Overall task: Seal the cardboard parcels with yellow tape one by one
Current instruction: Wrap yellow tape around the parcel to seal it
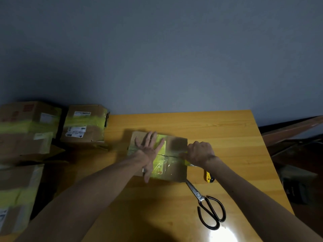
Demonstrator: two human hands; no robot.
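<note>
Head view. A cardboard parcel (176, 144) lies flat on the wooden tabletop (218, 130), near its middle and well clear of the edges. A strip of yellow tape (158, 172) crosses the parcel's top from the far edge to the near edge, and a dark seam runs across the top from left to right.

The left grip (148, 151) is released: the palm lies flat on the left half of the parcel top, with the fingers straight and spread and the forefinger resting on the yellow strip. The right grip (199, 152) is clenched at the parcel's right edge, level with the seam, its curled fingers closed over a further piece of yellow tape that shows just beneath the hand. It cannot be told whether this piece is a roll or a loose end.

Black-handled scissors (208, 205) lie on the tabletop with their blade tips touching the parcel's near right corner. A yellow and black utility knife (208, 177) lies just beside them, under the right forearm. Taped cardboard boxes (83, 124) are stacked at the left.
</note>
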